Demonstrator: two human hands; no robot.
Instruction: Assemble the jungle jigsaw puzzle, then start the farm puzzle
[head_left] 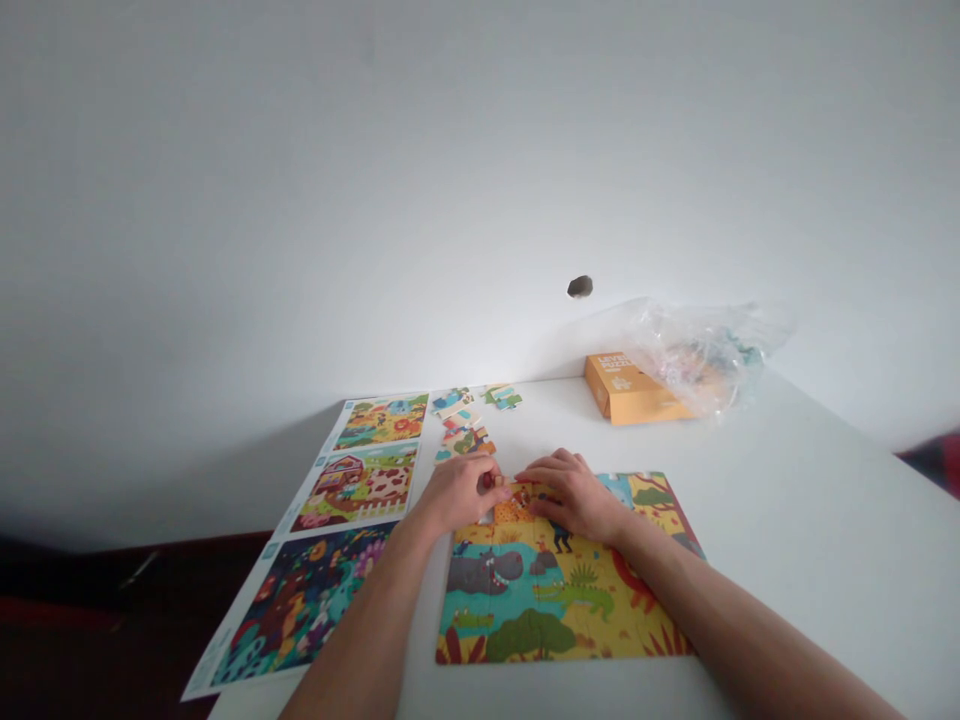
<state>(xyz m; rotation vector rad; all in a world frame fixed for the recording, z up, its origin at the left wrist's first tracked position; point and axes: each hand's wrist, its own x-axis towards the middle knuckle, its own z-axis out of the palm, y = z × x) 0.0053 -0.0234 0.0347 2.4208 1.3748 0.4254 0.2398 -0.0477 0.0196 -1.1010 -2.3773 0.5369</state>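
Observation:
A jigsaw puzzle (525, 590) with a hippo, a crocodile and bushes lies on the white table, largely joined. At its upper left edge my left hand (461, 490) is closed in a pinch on a small puzzle piece (498, 482), mostly hidden by the fingers. My right hand (574, 497) rests over the puzzle's upper part, fingers apart and reaching toward that piece; a spotted orange part (514, 508) shows between the hands. Beyond my left hand lie several loose puzzle pieces (466, 440), some overlapping, with others (502, 397) farther back.
A sheet with three printed pictures (356, 482) lies along the table's left side, reaching its edge. At the back right stands an orange puzzle box (630, 395), partly under a clear plastic bag (705, 360). A white wall (450, 200) with a dark hole (580, 287) rises behind.

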